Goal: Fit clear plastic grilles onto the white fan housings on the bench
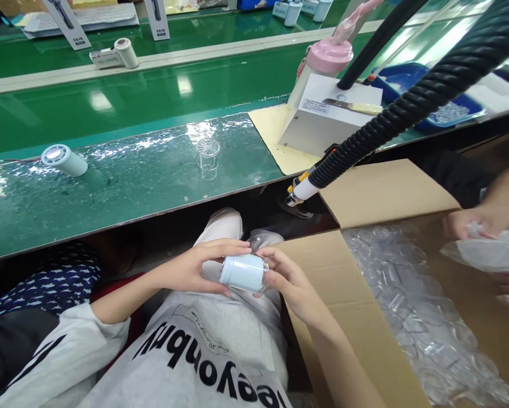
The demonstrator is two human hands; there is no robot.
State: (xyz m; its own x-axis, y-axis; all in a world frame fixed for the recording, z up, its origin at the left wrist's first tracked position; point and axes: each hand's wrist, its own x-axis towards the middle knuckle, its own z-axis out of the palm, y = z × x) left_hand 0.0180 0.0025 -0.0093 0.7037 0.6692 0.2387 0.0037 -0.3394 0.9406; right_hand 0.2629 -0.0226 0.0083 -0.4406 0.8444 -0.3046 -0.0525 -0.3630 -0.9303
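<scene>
Over my lap I hold a pale blue cylinder [242, 272] with a clear plastic cap on its right end. My left hand [197, 266] wraps around the cylinder's left part, fingers curled over the top. My right hand [286, 277] grips the clear cap end from the right. On the green bench in front stand a clear plastic cap [208, 157] and another pale blue cylinder [64, 160] lying on its side at the left.
An open cardboard box [381, 192] at my right holds several clear plastic caps [411, 317]. A black corrugated hose [411, 99] with a nozzle hangs over it. Another person's hands [475, 222] handle a plastic bag at far right. A white machine [322, 113] sits on the bench.
</scene>
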